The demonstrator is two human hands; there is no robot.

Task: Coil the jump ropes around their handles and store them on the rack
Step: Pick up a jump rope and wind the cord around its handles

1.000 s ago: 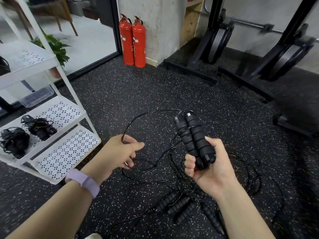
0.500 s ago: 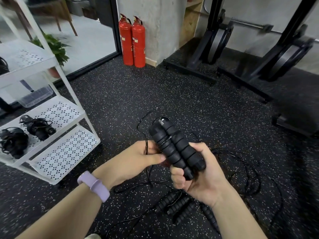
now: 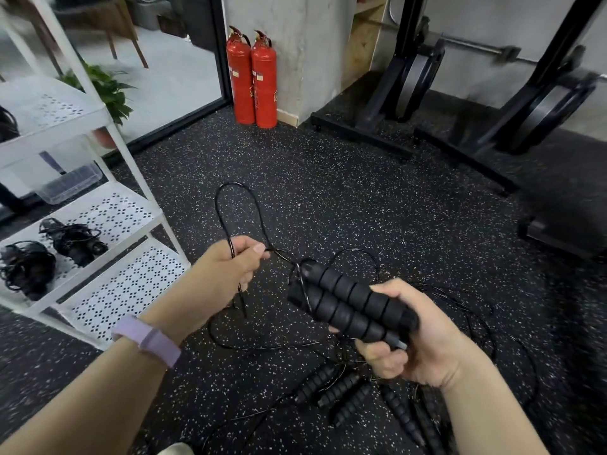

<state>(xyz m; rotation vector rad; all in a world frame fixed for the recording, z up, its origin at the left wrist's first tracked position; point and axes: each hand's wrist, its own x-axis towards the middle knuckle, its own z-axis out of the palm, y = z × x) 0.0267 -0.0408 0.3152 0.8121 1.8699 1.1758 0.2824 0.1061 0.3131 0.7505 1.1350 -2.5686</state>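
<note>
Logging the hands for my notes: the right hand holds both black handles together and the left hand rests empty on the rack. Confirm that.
Not quite. In the head view the left hand is not empty on the rack; it pinches the black cord. The right hand does hold both black handles together.

Your right hand (image 3: 417,343) grips two black handles (image 3: 351,307) side by side; your left hand (image 3: 226,270) pinches the cord (image 3: 226,205), looped above the floor (image 3: 345,192) beside the white rack (image 3: 131,280).
</note>
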